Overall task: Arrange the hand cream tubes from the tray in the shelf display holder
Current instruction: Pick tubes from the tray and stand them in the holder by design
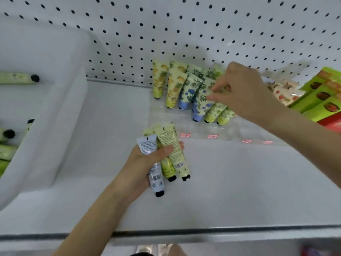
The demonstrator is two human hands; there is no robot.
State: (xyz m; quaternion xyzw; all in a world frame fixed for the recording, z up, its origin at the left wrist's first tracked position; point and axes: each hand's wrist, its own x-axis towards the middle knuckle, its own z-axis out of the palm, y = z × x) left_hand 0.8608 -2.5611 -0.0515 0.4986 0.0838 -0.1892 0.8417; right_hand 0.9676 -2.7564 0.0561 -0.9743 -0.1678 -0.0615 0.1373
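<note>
Nearest, at six o'clock over the white shelf (230,191), the left hand (140,169) grips a bundle of three hand cream tubes (170,145), caps toward the person. Farther, at one o'clock, the clear display holder (199,129) carries standing tubes (173,89), caps down. At two o'clock the right hand (243,89) pinches a blue-flowered tube (202,104) in the holder between thumb and fingertips. The white tray (60,108) at nine o'clock holds more tubes. Green boxes (323,97) sit at three o'clock, before the pegboard (166,24).

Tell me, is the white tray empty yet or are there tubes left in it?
Not empty. The white tray holds several green tubes with black caps, lying flat at the picture's left edge.
</note>
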